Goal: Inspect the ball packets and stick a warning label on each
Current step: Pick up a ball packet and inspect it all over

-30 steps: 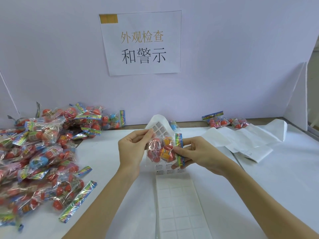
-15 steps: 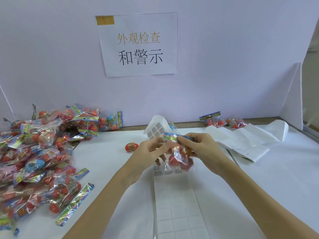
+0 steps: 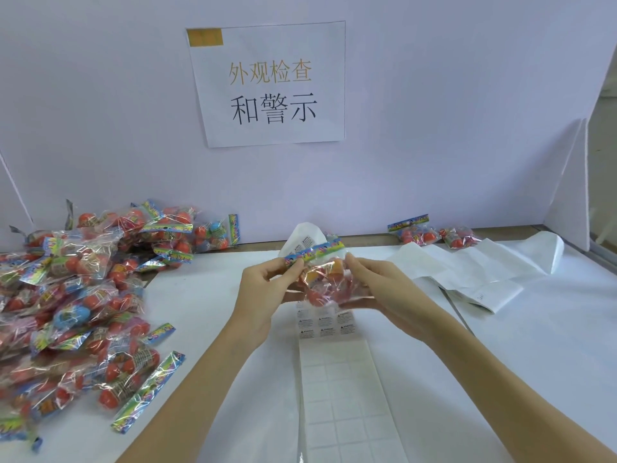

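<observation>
White table, lilac backboard. Left hand and right hand both grip 1 ball packet over label sheet. Far right: 2 packets, probably done; large left pile remains.

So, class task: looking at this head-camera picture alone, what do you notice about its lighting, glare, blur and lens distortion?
Head view: lighting is soft and even, with faint shadows. Glare glints off the pile of packets and the held packet. The left hand and right hand look slightly soft. Wide-angle distortion bows the table edge and side panel.
</observation>
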A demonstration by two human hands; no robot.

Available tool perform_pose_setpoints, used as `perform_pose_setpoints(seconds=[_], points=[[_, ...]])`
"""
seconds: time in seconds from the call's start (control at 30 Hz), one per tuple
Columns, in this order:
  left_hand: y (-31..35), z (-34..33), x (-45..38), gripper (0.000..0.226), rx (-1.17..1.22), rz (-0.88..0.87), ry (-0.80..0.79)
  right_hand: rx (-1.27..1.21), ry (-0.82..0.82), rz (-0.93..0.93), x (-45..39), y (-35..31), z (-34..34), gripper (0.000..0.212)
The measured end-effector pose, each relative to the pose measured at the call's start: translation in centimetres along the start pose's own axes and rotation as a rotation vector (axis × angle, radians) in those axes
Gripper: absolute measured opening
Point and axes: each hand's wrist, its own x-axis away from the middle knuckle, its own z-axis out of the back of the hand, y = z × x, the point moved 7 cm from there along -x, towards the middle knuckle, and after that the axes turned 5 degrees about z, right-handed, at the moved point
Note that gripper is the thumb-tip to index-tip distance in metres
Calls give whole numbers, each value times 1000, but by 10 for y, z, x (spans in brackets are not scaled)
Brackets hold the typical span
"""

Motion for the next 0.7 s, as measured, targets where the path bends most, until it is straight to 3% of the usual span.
perform_pose_setpoints(seconds=[0.13,0.3,0.43,0.6,0.7], points=[[3,7,-3,21,58,87,-71,99,-44,19,3,-1,-3,29],[-3,-4,0,44,-124,141,-200,258,-172,44,7,-4,-7,25],[-2,2,-1,24,-45,95,-75,303,-79,46,4,-2,0,41],[0,3,0,15,56,55,18,218,0,40,1,-2,-1,45],[0,7,2,18,52,10,110,121,-141,-22,5,1,-10,49]])
